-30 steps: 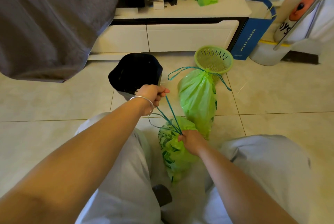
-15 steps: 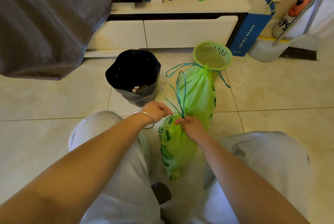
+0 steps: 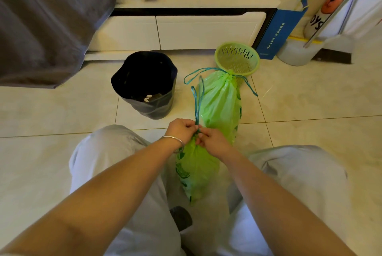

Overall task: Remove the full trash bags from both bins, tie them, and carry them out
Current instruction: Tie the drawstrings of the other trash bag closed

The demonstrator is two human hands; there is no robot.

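Observation:
A full green trash bag (image 3: 196, 171) stands on the floor between my knees. My left hand (image 3: 183, 129) and my right hand (image 3: 213, 141) meet at its gathered neck, and both pinch its teal drawstring (image 3: 197, 104), which loops upward. A second green bag (image 3: 222, 102) stands just behind, its neck cinched and its drawstring ends hanging loose. To the left sits a bin with a black liner (image 3: 145, 85), with a little rubbish inside. A green plastic basket bin (image 3: 237, 58) stands behind the second bag.
A white TV cabinet (image 3: 186, 30) with clutter on top runs along the back. A blue paper bag (image 3: 279, 26) and a white base with metal poles (image 3: 297, 53) stand at the right. Grey fabric (image 3: 45, 17) hangs at the upper left. The floor is beige tile.
My left hand came down from pulling the drawstring taut near the black bin and now meets my right hand at the bag's neck. The drawstring went slack into an upright loop.

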